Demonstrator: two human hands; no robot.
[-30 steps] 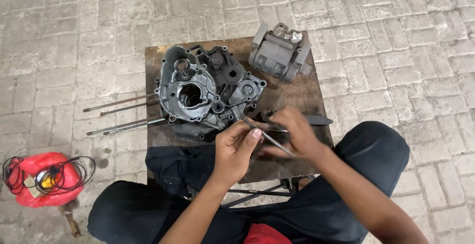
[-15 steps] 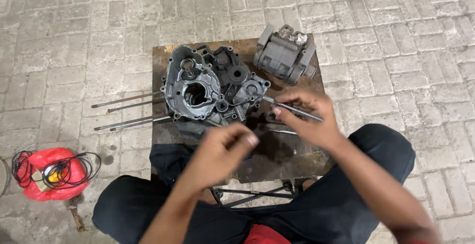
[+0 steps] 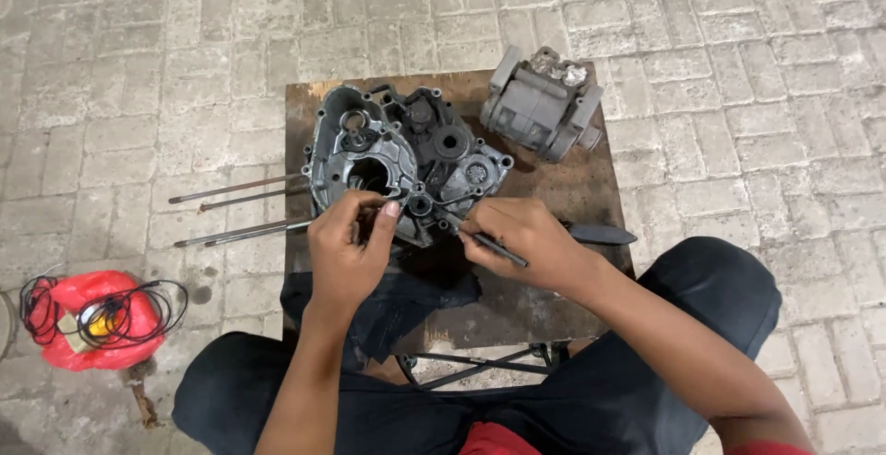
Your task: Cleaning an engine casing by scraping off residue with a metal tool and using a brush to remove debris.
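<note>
Setting: outdoor floor of grey paving bricks (image 3: 738, 95); small dark, oil-stained counter (image 3: 572, 197) in front of seated person, knees either side.

On counter: engine crankcase half (image 3: 406, 155), grey cast metal, lying flat w/ open side up, several bores and bosses visible. Long studs (image 3: 240, 206) stick out from its left edge past the counter rim. Separate grey cylinder block (image 3: 543, 102) stands at far right corner, well apart from crankcase. Dark cloth (image 3: 406, 303) hangs over near edge. Flat dark tool (image 3: 600, 233) lies just beside right hand, half hidden by it. On floor, left: red bag (image 3: 92, 317) w/ black cable coiled on top.

Hands: left hand (image 3: 349, 247) at near rim of crankcase, fingers (image 3: 388, 215) curled, thumb and forefinger pinched as if on a small part; part itself too small to tell. Right hand (image 3: 531, 243) has fingers closed around a thin metal rod tool (image 3: 480, 238), tip angled toward a small round boss on case's near edge, close to left fingertips.

Step, judged: fine work at that near-edge boss, poss. picking or seating a small piece, left hand steadying. Next move would call for tool tip kept exactly on the boss, light force, case held from sliding.
</note>
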